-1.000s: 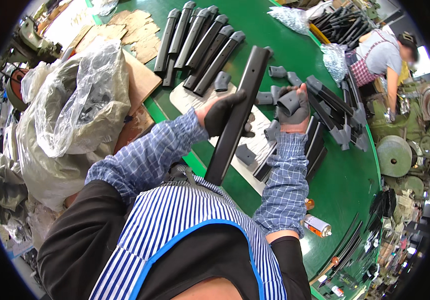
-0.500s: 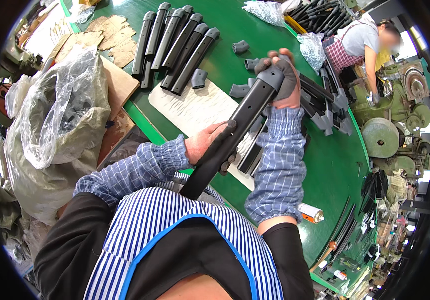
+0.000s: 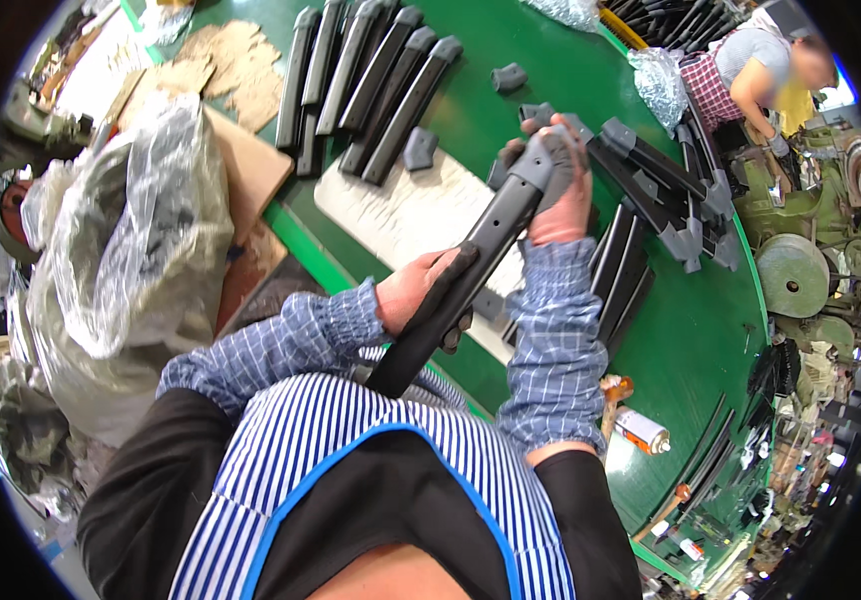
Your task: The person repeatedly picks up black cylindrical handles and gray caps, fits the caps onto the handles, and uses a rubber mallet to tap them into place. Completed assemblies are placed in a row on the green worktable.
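Left hand [image 3: 419, 292]: wrapped shut around the lower stretch of a long dark bar [image 3: 471, 262], just above the striped apron [image 3: 351, 450]; the thumb lies along the bar.
Long dark bar: held off the table and tilted, its near end at the chest, its far end pointing toward 1 o'clock.
Right hand [image 3: 563, 185]: closed over the bar's far end, where a grey end cap [image 3: 541, 160] sits; the fingers cover most of the joint, so how far the cap is seated cannot be told.
Step in hand: by the look of it, fitting or pressing the cap onto the bar's end.
Next move: likely calls for a steady left-hand hold while the right pushes along the bar's line.
White board [image 3: 401, 215]: lies on the green table [image 3: 691, 340] under the hands.
Loose caps [image 3: 419, 150]: rest at 11 o'clock from the right hand.
Row of capped bars [image 3: 371, 75]: lies side by side at 11 o'clock, farther off.
Stacked bars [image 3: 666, 185]: at 2 o'clock, just beside the right hand.
Spray can [image 3: 643, 430]: at 5 o'clock, near the table edge.
Plastic bag [image 3: 121, 240]: at 9 o'clock, off the table.
Another person [image 3: 751, 75]: bends over far at 1 o'clock.
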`<state>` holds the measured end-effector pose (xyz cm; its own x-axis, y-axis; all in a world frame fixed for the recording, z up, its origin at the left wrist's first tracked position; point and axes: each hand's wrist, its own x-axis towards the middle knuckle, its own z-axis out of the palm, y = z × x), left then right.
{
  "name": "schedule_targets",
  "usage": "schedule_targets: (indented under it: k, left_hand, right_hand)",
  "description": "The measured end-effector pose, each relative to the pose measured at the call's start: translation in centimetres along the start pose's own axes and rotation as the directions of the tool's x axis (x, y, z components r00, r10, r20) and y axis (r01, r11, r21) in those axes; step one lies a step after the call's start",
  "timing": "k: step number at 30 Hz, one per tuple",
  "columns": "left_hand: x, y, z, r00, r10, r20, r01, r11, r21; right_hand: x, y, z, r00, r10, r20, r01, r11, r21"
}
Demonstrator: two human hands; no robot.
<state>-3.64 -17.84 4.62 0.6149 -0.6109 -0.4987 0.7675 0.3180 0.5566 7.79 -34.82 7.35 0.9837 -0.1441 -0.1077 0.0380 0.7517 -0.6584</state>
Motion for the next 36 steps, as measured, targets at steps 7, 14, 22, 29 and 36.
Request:
schedule_targets:
  k: [7, 14, 22, 29, 36]
  left_hand:
    - [18.5, 17.1, -15.7, 0.486, 0.869, -0.091, 0.082, 0.058, 0.995]
    - [27.9, 24.7, -27.5, 0.437, 0.871, -0.226, 0.535, -0.050, 0.844]
    - [19.8, 15.6, -13.1, 0.415, 0.889, 0.194, -0.209, -0.115, 0.971]
    - [10.4, 1.6, -7.3, 0.867, 0.315, 0.385, -0.393, 0.909, 0.139]
    - [1.4, 6.2, -11.6, 0.942, 0.334, 0.029, -0.308, 0.897, -0.316]
  right_hand:
    - [-0.5, 3.4, -8.8, 0.919, -0.387, 0.078, 0.144, 0.145, -0.979]
    - [-0.3, -3.2, -24.5, 0.821, -0.536, -0.195, -0.502, -0.517, -0.693]
    - [0.3, -4.9, -20.4, 0.840, -0.486, -0.239, -0.288, -0.027, -0.957]
    - [-6.0, -0.5, -3.5, 0.441, 0.284, 0.852, 0.898, -0.158, -0.412]
    - [-0.8, 5.0, -5.4, 0.746, -0.001, 0.666, 0.666, -0.008, -0.746]
